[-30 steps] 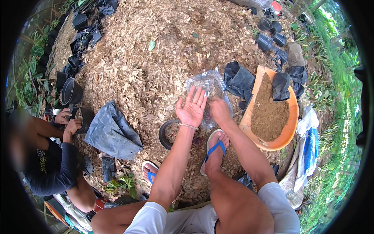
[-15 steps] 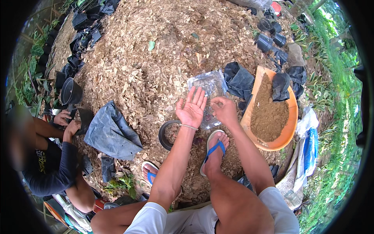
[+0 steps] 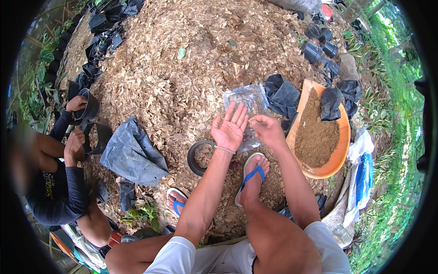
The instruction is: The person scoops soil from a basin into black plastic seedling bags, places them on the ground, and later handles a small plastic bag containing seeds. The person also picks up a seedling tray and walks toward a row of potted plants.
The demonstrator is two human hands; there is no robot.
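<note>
My left hand [image 3: 230, 131] is held palm up with its fingers stretched out. Anything small lying on the palm is too fine to make out. Beside its fingertips, my right hand [image 3: 269, 131] is closed in a pinch, and what it may hold is hidden. Beneath both hands, a clear plastic bag [image 3: 240, 93] lies on the leaf litter. Left of my left wrist stands a round black pot [image 3: 192, 160] with brownish material inside, partly covered by my forearm.
An orange basin [image 3: 345, 137] of brown soil [image 3: 315, 144] stands at right, a black plastic bag [image 3: 331, 104] resting in it. Another black bag [image 3: 281, 97] lies beside it. At left, a co-worker's hand [image 3: 76, 103] reaches a black pot [image 3: 92, 106], near a large dark plastic sheet [image 3: 132, 153].
My right thumb and fingers have drawn closer to my left fingertips. The co-worker's one hand has moved up to the black pot. The whole view has shifted slightly.
</note>
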